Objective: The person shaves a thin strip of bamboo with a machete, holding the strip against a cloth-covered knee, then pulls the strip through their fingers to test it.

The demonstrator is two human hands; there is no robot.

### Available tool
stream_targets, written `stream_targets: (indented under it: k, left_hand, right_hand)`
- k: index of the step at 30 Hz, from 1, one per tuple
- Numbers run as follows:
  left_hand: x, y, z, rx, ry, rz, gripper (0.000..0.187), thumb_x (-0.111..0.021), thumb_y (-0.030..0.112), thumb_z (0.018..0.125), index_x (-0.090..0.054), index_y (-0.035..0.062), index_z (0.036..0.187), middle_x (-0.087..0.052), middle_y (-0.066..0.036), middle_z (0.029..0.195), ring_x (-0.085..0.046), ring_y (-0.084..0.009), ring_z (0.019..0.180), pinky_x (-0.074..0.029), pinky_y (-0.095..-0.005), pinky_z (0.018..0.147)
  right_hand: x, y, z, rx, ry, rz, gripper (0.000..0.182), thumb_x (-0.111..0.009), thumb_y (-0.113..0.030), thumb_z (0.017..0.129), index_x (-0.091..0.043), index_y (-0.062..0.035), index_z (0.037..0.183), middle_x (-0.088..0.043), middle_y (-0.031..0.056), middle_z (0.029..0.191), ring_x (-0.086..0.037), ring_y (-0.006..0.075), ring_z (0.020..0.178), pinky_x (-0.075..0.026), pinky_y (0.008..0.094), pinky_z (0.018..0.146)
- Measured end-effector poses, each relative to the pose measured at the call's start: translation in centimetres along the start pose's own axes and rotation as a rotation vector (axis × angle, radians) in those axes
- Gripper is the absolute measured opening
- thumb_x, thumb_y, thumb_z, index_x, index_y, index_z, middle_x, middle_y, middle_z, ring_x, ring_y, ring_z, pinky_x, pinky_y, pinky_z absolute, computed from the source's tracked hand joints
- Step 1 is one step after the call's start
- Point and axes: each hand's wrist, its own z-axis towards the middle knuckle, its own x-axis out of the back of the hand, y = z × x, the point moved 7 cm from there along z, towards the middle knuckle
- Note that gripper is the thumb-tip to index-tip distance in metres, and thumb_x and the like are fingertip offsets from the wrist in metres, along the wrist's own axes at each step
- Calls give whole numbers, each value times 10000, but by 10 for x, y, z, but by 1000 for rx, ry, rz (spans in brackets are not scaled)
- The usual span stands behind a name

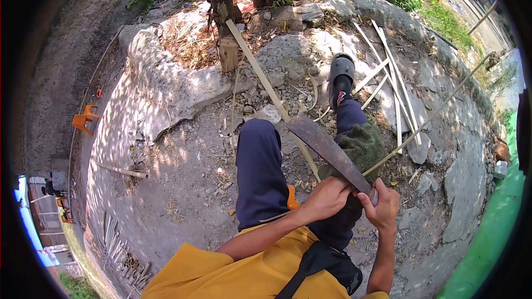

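Head view: both hands, left [327, 198] and right [382, 206], apparently grip a machete [327, 149].

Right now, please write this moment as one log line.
left hand: grips machete | right hand: on machete handle | bamboo strip: under blade, across knee

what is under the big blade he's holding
Under the blade runs a long bamboo strip, crossing beneath it, and a green cloth lies on the right knee. Both hands, left and right, cover the handle, so it cannot be seen.
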Motion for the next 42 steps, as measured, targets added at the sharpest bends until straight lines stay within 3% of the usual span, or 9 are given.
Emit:
stream_targets:
  k: [8,11,17,27,30,32,36,38,42]
  left_hand:
    - [0,-5,-7,82,-38,-7,226,-526,162,1087,-683,2,1060,-732,-161,900,-706,-394,828,-518,-467,749]
    - [5,-4,-15,3,14,-6,236,-532,187,1097,-671,15,1014,-700,-172,827,-680,-383,738,-483,-456,673]
    - [15,-3,-50,108,-55,42,267,-515,200,1125,-630,34,950,-541,-160,657,-559,-332,571,-422,-421,584]
    - [28,0,-82,77,-41,72,236,-527,141,1113,-613,9,937,-544,-175,702,-594,-335,598,-439,-394,588]
    - [26,-12,-82,137,-57,122,254,-522,158,1115,-609,1,936,-559,-166,694,-612,-311,608,-454,-391,602]
    - [27,-16,-78,160,-38,71,265,-502,215,1128,-631,19,1006,-569,-180,712,-595,-368,630,-442,-437,619]
    - [34,-7,-57,137,-57,54,306,-496,254,1131,-644,10,1020,-572,-191,714,-603,-372,655,-442,-433,637]
    - [36,-8,-47,221,-87,82,331,-507,276,1129,-645,2,1005,-565,-189,708,-592,-339,648,-436,-424,639]
    - [26,-25,-34,146,-122,19,345,-521,288,1126,-645,-3,987,-551,-174,695,-564,-290,621,-430,-413,628]
  right_hand:
    - [1,-4,0,-16,79,33,561,-790,-576,881,-588,-53,873,-596,176,629,-632,450,621,-448,516,564]
    - [-1,-2,-1,-51,58,30,558,-788,-576,885,-591,-54,876,-600,173,633,-631,450,622,-445,516,560]
    - [2,-8,0,-61,76,17,578,-783,-610,876,-605,-60,872,-599,164,621,-627,446,603,-453,518,558]
    - [0,-24,-2,-64,76,-59,602,-718,-687,900,-595,-99,867,-637,137,603,-665,383,551,-461,494,503]
    - [1,-27,-1,-58,87,-65,602,-708,-690,906,-593,-101,859,-641,144,606,-668,382,553,-463,496,505]
    - [2,-24,-2,-55,108,-63,600,-707,-687,909,-593,-101,858,-639,145,604,-669,383,556,-465,496,507]
    - [2,-18,-1,-59,113,-19,604,-700,-687,915,-592,-95,857,-654,144,628,-679,384,573,-476,494,517]
    - [4,-19,-2,-45,121,-16,604,-699,-685,917,-594,-94,860,-661,144,638,-682,384,578,-481,493,521]
    - [1,-18,-3,-52,103,-25,606,-702,-687,912,-607,-89,877,-686,147,674,-696,380,603,-493,485,530]
